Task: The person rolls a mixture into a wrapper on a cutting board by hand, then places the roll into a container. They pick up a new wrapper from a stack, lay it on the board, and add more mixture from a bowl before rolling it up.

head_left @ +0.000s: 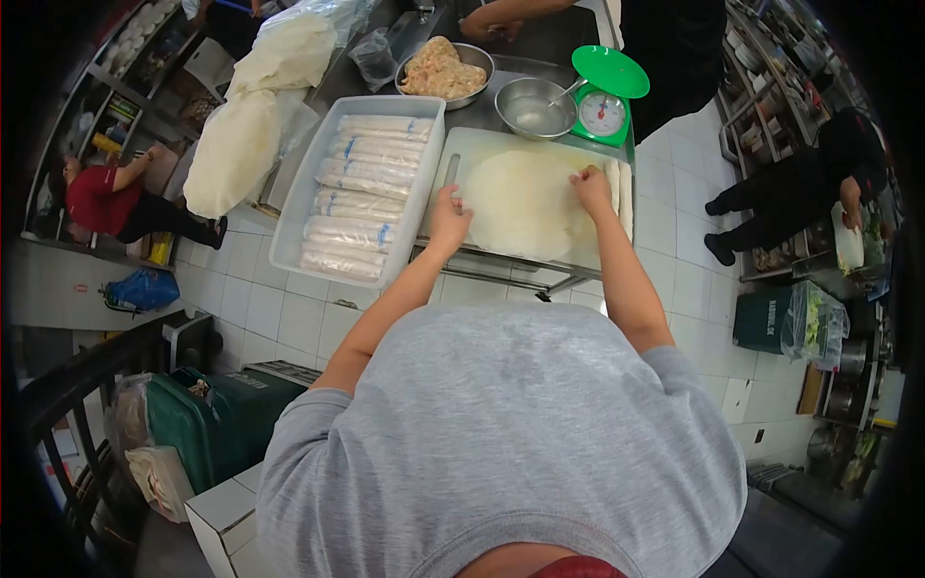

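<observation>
A round, pale, thin sheet (525, 202) lies flat on the white cutting board (462, 144). My left hand (450, 222) is at the sheet's left edge, fingers curled; whether it grips anything is too small to tell. At the upper right edge of the sheet is my right hand (591, 189), its fingers pinched together on something I cannot make out. Two long white rolls (625, 197) lie along the board's right side. Left of the board, a translucent tub (279, 236) holds several wrapped rolls (361, 197) with blue print.
Behind the board are a bowl of minced filling (443, 72), a metal bowl with a spoon (533, 108) and a green scale (602, 116). Stacked pale sheets (234, 154) lie at left. A person's arm (515, 12) reaches in at the back; other people stand left and right.
</observation>
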The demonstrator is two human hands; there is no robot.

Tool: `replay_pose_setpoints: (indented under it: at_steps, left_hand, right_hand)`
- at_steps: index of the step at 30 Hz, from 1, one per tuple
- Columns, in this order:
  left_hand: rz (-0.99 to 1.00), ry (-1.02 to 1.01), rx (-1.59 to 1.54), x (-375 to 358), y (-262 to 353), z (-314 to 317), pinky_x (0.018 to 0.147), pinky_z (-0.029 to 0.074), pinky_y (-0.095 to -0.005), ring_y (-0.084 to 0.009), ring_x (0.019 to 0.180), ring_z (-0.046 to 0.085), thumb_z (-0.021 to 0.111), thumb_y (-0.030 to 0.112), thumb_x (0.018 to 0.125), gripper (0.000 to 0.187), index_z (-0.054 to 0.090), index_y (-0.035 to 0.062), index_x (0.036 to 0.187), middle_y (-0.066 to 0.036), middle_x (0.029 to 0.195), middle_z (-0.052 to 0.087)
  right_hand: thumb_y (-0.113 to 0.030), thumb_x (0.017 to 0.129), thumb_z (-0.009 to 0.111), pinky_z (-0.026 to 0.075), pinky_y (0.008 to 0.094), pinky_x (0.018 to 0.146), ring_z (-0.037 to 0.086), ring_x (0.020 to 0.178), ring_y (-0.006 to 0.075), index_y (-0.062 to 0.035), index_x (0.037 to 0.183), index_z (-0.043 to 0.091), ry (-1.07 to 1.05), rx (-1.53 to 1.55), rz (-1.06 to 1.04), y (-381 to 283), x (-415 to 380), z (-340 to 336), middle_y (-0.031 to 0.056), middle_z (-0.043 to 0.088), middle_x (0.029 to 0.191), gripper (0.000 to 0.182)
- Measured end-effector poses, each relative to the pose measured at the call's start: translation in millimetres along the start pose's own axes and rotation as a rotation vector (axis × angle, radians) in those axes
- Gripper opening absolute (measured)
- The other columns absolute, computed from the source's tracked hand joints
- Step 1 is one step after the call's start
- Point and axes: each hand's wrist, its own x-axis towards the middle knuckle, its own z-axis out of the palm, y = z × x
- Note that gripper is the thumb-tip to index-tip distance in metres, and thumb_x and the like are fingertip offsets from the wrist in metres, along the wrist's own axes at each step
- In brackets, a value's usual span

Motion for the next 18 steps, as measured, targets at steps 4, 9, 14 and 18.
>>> replay_pose_setpoints:
  at_steps: [4, 9, 14, 18]
  left_hand:
    - [0.012, 0.002, 0.190, -1, 4, 0, 0.071, 0.050, -0.0321, -0.0192, 0.078, 0.060, 0.071, 0.002, 0.072, 0.070, 0.035, 0.0010, 0.132, -0.011, 0.094, 0.057]
    - [-0.003, -0.015, 0.214, -3, 2, -2, 0.070, 0.050, -0.0336, -0.0204, 0.076, 0.059, 0.072, 0.003, 0.071, 0.073, 0.033, 0.0013, 0.133, -0.012, 0.094, 0.057]
    - [0.043, -0.018, 0.328, -6, 6, -2, 0.070, 0.049, -0.0353, -0.0232, 0.074, 0.059, 0.071, 0.003, 0.070, 0.079, 0.029, 0.0028, 0.136, -0.013, 0.094, 0.056]
    - [0.005, -0.032, 0.315, -16, 25, -4, 0.076, 0.048, -0.0383, -0.0305, 0.085, 0.057, 0.068, 0.003, 0.071, 0.078, 0.026, -0.0014, 0.138, -0.018, 0.101, 0.054]
  right_hand:
    - [-0.031, 0.074, 0.073, 0.049, 0.0422, 0.076, 0.064, 0.089, 0.0343, -0.0038, 0.096, 0.063, -0.131, -0.139, 0.079, -11, -6, -15, 0.0194, 0.067, 0.097, 0.036]
    - [-0.022, 0.073, 0.069, 0.050, 0.0411, 0.083, 0.063, 0.098, 0.0357, -0.0037, 0.109, 0.058, -0.182, -0.280, -0.001, -15, -18, -21, 0.0200, 0.066, 0.105, 0.042]
    - [-0.014, 0.072, 0.065, 0.049, 0.0425, 0.085, 0.063, 0.100, 0.0366, -0.0046, 0.118, 0.052, -0.199, -0.270, 0.095, -23, -32, -32, 0.0217, 0.065, 0.105, 0.048]
    - [-0.014, 0.071, 0.072, 0.049, 0.0415, 0.085, 0.063, 0.101, 0.0354, -0.0056, 0.129, 0.046, -0.115, -0.249, 0.117, -36, -62, -36, 0.0216, 0.065, 0.108, 0.064]
